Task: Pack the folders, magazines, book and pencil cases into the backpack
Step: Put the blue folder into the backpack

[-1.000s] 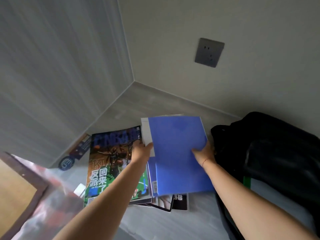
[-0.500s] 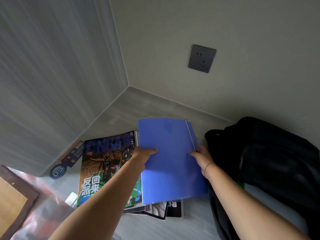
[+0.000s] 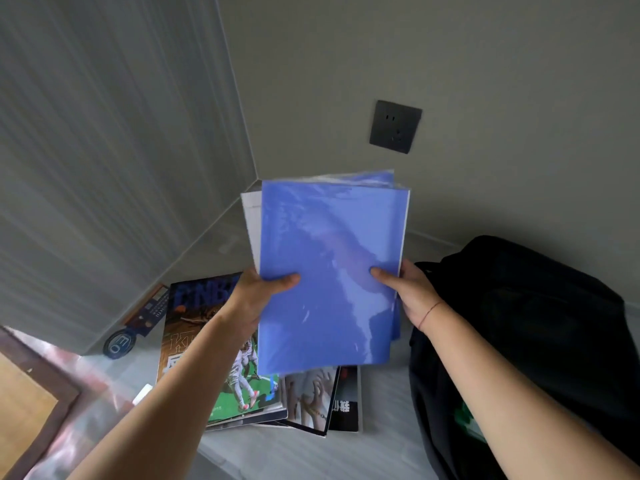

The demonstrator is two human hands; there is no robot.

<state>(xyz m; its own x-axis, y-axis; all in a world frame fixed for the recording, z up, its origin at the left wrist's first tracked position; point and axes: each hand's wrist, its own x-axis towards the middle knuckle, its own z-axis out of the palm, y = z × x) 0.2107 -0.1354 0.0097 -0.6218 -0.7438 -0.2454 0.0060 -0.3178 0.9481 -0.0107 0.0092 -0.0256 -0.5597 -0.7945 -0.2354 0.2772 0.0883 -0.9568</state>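
Fingers of the left hand (image 3: pixel 256 299) and right hand (image 3: pixel 412 292) pinch a stack of blue folders (image 3: pixel 329 244) by its two side edges: each thumb pressed flat on the front cover, the other fingers hidden behind, so their spread cannot be told. Black backpack (image 3: pixel 540 323), largest item, slumped at the right end of the grey tabletop (image 3: pixel 277 452) against the back wall, just beside the right hand. A bit of green and white (image 3: pixel 465 420) shows at its near side; cannot tell what it is. Folders held up clear of the tabletop, roughly upright and facing the camera, above the middle of the tabletop and over the pile below. One white-edged sheet or cover juts out at the stack's left side; clear plastic shows along the top edge. Magazines (image 3: pixel 194 341) lie in a loose pile left of centre, near the front edge, with the top cover showing basketball players and large blue lettering, partly under the left forearm. More covers fan out beneath at the pile's right corner, lowest a black one with white characters (image 3: pixel 346 405); book or magazine, cannot tell. Dark wall socket (image 3: pixel 395 127) on the back wall above the folders. Flat dark blue item with a round badge (image 3: pixel 138 323) lies at the left edge by the side wall, near the magazines. Thin red thread (image 3: pixel 431 311) round the right wrist.
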